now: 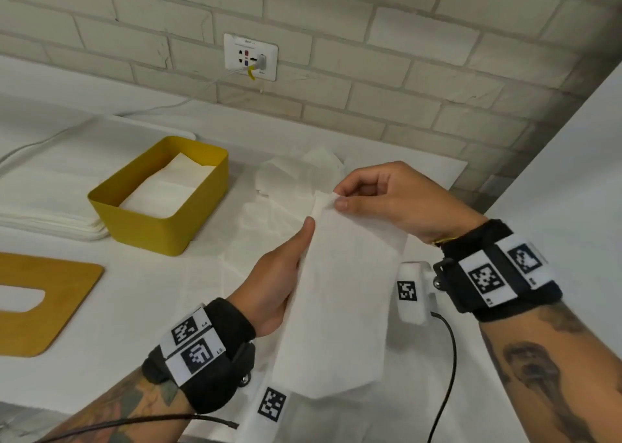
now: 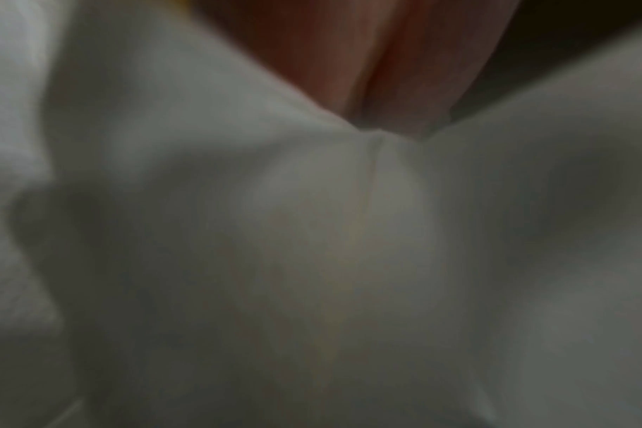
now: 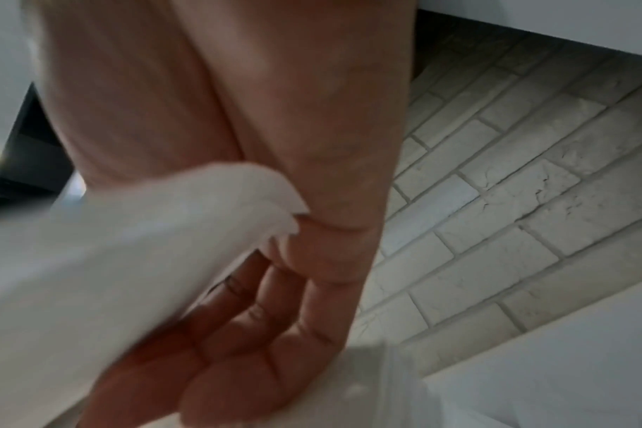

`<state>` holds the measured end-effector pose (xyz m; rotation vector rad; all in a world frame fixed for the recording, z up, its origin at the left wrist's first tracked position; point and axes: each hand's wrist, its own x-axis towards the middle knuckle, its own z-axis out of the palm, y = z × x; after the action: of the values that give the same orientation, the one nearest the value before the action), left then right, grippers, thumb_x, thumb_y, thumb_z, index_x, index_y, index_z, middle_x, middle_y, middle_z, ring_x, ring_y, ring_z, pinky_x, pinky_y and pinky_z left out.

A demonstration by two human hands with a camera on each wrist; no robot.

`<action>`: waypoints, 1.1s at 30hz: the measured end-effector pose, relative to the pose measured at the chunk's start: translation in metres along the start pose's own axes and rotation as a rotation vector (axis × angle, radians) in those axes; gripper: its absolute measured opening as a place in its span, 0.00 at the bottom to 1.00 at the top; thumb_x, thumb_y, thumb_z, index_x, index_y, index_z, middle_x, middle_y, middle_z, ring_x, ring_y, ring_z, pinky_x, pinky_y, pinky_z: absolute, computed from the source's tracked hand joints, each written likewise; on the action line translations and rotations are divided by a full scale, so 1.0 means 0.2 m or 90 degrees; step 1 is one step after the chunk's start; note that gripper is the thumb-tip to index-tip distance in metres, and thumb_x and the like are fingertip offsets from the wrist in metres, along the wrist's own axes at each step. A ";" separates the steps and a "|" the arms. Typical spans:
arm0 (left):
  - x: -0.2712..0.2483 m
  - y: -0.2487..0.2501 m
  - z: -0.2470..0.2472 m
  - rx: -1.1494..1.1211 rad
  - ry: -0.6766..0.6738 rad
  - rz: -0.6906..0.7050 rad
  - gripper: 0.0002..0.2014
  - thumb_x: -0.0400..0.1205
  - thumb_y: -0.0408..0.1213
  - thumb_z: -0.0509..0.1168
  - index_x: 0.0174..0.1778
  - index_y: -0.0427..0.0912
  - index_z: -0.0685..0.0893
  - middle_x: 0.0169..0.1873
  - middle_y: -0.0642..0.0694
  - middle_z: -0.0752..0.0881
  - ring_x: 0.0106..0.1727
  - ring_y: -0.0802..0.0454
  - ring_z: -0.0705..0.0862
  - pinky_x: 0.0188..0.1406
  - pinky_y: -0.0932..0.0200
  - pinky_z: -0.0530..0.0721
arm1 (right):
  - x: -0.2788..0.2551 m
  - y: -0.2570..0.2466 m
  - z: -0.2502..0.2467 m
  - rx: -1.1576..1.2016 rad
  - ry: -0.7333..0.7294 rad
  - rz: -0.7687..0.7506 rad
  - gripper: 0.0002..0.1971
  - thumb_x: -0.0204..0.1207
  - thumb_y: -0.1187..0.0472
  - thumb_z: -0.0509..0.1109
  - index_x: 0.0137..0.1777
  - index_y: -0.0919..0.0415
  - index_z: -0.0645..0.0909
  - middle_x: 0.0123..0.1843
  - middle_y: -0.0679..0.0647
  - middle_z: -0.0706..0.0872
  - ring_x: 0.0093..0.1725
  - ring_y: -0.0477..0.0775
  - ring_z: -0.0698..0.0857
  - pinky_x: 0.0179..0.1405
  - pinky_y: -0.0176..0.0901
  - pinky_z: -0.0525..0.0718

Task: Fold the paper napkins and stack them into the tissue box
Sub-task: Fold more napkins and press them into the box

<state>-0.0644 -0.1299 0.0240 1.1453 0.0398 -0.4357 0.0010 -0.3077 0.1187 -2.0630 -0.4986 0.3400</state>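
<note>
A white paper napkin [image 1: 343, 291] is held up lengthwise over the table between both hands. My right hand [image 1: 370, 196] pinches its far top corner between thumb and forefinger; the right wrist view shows the napkin [image 3: 129, 260] bent over that thumb [image 3: 330, 217]. My left hand [image 1: 286, 267] holds the left edge, thumb on top, fingers hidden beneath. The left wrist view is filled by blurred napkin [image 2: 312, 260], with fingers [image 2: 385, 72] at the top. The yellow tissue box [image 1: 161, 234] stands open at the left, with folded napkins [image 1: 168, 190] inside.
A wooden lid [image 1: 50, 308] with a slot lies at the near left. A flat stack of napkins [image 1: 43, 213] sits behind the box. Loose crumpled napkins [image 1: 296, 176] lie at the back centre. The brick wall carries a socket [image 1: 250, 57] with a cable; a white panel [image 1: 572, 173] rises at the right.
</note>
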 end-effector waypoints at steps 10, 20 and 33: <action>-0.02 -0.06 -0.02 -0.054 0.012 -0.010 0.21 0.88 0.50 0.59 0.73 0.45 0.82 0.64 0.42 0.91 0.65 0.43 0.89 0.67 0.45 0.84 | 0.07 0.15 0.10 -0.061 0.087 0.039 0.01 0.78 0.54 0.78 0.47 0.49 0.89 0.51 0.51 0.93 0.53 0.48 0.90 0.66 0.53 0.86; -0.03 -0.04 -0.29 -0.176 0.189 0.065 0.19 0.90 0.49 0.59 0.73 0.47 0.83 0.61 0.44 0.92 0.58 0.44 0.93 0.54 0.42 0.86 | -0.22 0.56 0.15 -0.038 0.273 0.273 0.15 0.76 0.45 0.78 0.58 0.48 0.84 0.53 0.48 0.90 0.49 0.45 0.91 0.50 0.43 0.87; -0.10 -0.04 -0.43 -0.140 0.281 0.066 0.14 0.90 0.50 0.60 0.67 0.50 0.84 0.57 0.48 0.93 0.56 0.47 0.93 0.54 0.44 0.85 | -0.15 0.67 0.18 -0.192 0.126 0.265 0.15 0.73 0.58 0.82 0.58 0.56 0.87 0.56 0.51 0.88 0.57 0.48 0.86 0.55 0.33 0.83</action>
<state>-0.0692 -0.0497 -0.0147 1.0019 0.4014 -0.0772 -0.0130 -0.3580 -0.0131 -2.4621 0.0067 0.3119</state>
